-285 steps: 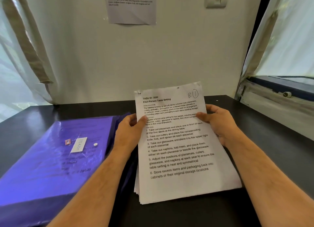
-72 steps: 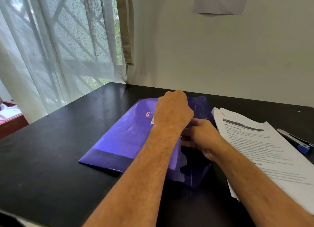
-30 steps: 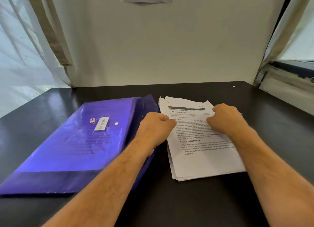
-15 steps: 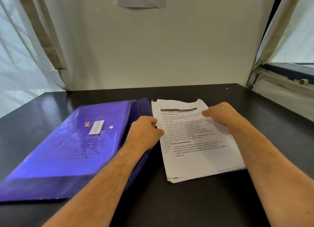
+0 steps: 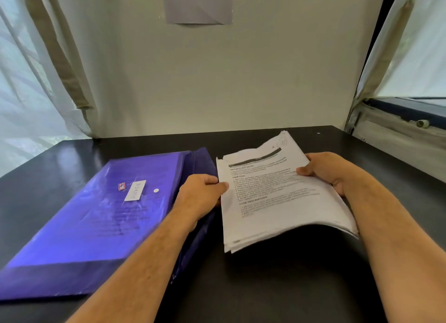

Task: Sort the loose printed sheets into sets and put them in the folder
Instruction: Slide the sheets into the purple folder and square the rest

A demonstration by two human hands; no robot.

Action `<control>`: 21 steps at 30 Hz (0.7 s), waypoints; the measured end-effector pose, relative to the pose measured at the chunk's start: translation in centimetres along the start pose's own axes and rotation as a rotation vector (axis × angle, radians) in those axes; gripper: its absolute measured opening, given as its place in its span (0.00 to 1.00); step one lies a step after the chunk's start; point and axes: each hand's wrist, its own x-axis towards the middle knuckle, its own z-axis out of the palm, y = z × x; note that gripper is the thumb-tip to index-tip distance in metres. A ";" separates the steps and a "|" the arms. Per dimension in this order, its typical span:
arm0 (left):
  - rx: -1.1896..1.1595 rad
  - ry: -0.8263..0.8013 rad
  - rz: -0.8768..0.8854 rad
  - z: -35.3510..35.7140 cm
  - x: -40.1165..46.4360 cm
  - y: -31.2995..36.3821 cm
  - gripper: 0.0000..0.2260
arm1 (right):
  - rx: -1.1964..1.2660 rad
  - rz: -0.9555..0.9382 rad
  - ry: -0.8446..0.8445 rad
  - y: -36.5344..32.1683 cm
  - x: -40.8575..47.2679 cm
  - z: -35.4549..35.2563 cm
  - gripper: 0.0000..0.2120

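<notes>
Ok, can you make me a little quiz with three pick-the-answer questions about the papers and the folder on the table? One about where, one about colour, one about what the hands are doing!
1. Where is the folder compared with the stack of printed sheets?
A. On top of it
B. To its left
C. To its right

2. What colour is the folder?
A. Purple-blue
B. Red
C. Yellow

3. What are the hands doing with the stack?
A. Only the left hand holds it
B. Neither touches it
C. Both hold it, left hand on its left edge and right hand on its right edge

Answers:
1. B, the folder lies on the black table left of the sheets.
2. A, its cover is shiny purple-blue.
3. C, each hand's thumb lies on top of its edge of the sheets.
</notes>
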 end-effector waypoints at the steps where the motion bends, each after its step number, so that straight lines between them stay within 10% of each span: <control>1: -0.036 -0.016 -0.004 -0.1 -0.1 0.1 0.04 | 0.101 -0.001 -0.005 0.2 0.2 -0.4 0.15; 10: -0.627 -0.206 -0.155 -1.4 -1.2 2.2 0.12 | 0.321 -0.141 -0.034 -0.4 -0.2 2.3 0.14; 21: -0.467 0.036 -0.082 -4.7 -0.5 1.9 0.10 | 0.378 -0.114 -0.249 -1.0 -1.4 5.5 0.10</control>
